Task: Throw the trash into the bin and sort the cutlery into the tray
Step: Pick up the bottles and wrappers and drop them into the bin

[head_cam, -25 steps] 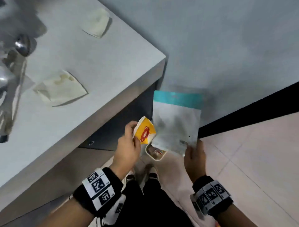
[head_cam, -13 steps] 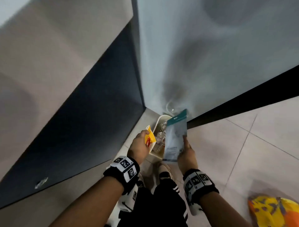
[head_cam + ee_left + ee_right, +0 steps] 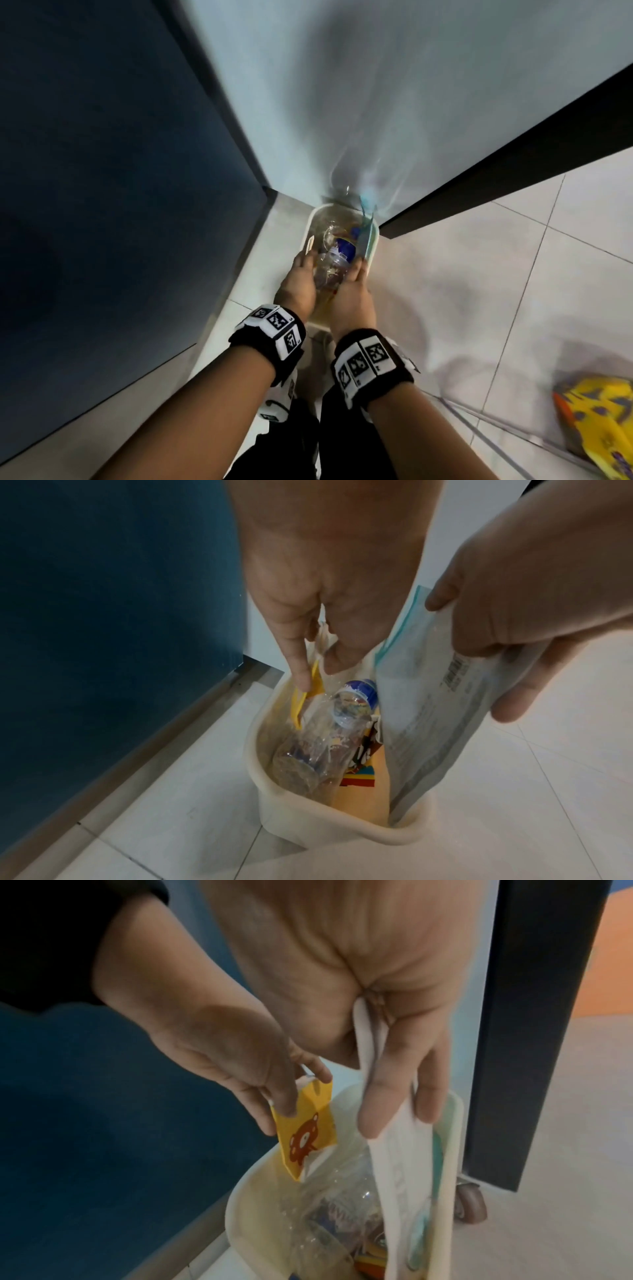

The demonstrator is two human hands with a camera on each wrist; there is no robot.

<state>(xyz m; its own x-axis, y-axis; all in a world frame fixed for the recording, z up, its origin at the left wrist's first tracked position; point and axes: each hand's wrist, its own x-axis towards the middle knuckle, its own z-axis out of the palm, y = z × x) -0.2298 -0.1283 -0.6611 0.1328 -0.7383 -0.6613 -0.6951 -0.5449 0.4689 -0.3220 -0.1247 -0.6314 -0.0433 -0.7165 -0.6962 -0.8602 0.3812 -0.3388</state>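
Note:
A cream bin (image 3: 309, 226) stands on the floor in a corner, with a crushed clear bottle (image 3: 337, 255) inside. My left hand (image 3: 298, 279) is at the bin's left rim. It pinches a yellow wrapper (image 3: 304, 1137) with a brown bear print, also seen edge-on as a yellow wrapper (image 3: 298, 704). My right hand (image 3: 352, 291) grips a white pouch (image 3: 428, 737) with a teal strip between thumb and fingers. The pouch's lower end stands inside the bin (image 3: 308, 813) along its right wall. The bottle (image 3: 325, 734) lies between the two pieces.
A dark blue cabinet panel (image 3: 102, 171) runs along the left and a pale wall (image 3: 376, 85) stands behind the bin. A black panel (image 3: 513, 164) is to the right, with a caster wheel (image 3: 472, 1202) beside the bin. A yellow-orange bag (image 3: 603, 425) lies on the tiled floor.
My view dropped from the table top to the floor corner. Both hands lowered to the bin mouth, still holding wrapper and pouch, and the pouch's end now sits inside the bin.

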